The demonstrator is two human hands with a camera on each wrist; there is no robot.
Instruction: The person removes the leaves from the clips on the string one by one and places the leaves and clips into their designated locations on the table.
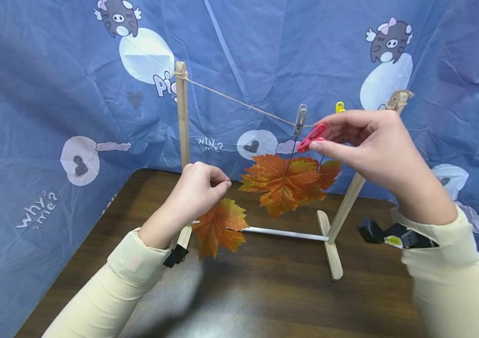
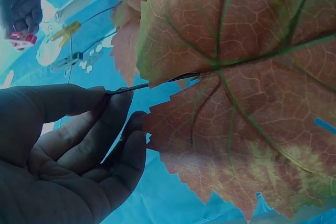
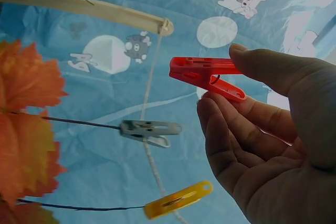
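My left hand (image 1: pixel 199 190) pinches the thin dark stem (image 2: pixel 139 86) of an orange maple leaf (image 1: pixel 220 225), which hangs below the fingers. In the left wrist view that leaf (image 2: pixel 252 93) fills the right side, its veins showing green. Between thumb and fingers, my right hand (image 1: pixel 364 141) holds a red clothespin (image 3: pixel 205 72) whose jaws look closed. A grey clothespin (image 1: pixel 301 119) fastens another maple leaf (image 1: pixel 279 180) to the string (image 1: pixel 239 101) by its stem. Beyond the right hand a yellow clothespin (image 3: pixel 178 200) also grips a leaf stem on the string.
The string runs between a left wooden post (image 1: pixel 182 122) and a right wooden post (image 1: pixel 349 202) on a foot (image 1: pixel 330 249). A white rod (image 1: pixel 286 233) joins them low down. They stand on a dark wooden table (image 1: pixel 265 291) before a blue printed cloth (image 1: pixel 239 56).
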